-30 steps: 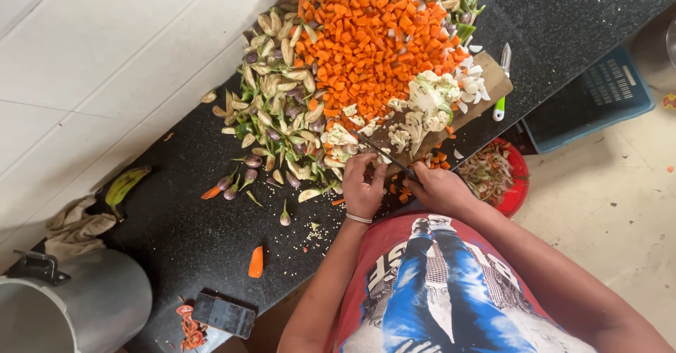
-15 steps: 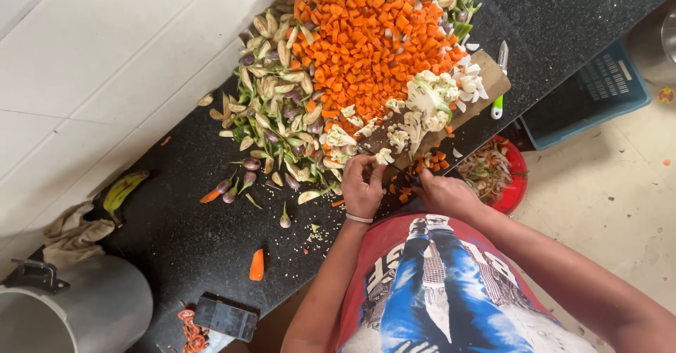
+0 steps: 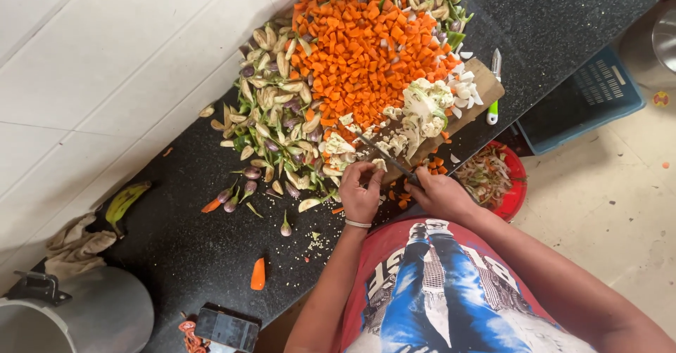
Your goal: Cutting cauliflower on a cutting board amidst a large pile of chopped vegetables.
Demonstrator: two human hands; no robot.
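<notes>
On the board [image 3: 486,85], I see my right hand [image 3: 442,194] clamped on the knife [image 3: 384,157], blade running up-left; left hand [image 3: 360,192] pinches a floret [image 3: 378,164] beside it.

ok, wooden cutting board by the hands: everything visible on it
The wooden cutting board is a brown plank, lying flat and diagonal on the black counter at its front edge. Only its far corner and near edge show bare; cauliflower pieces and white chunks cover the rest. A heap of diced carrot borders its far side. The right hand holds a knife angled over it; the left hand pinches a piece at its near end. A green-handled peeler lies beside its corner.
</notes>
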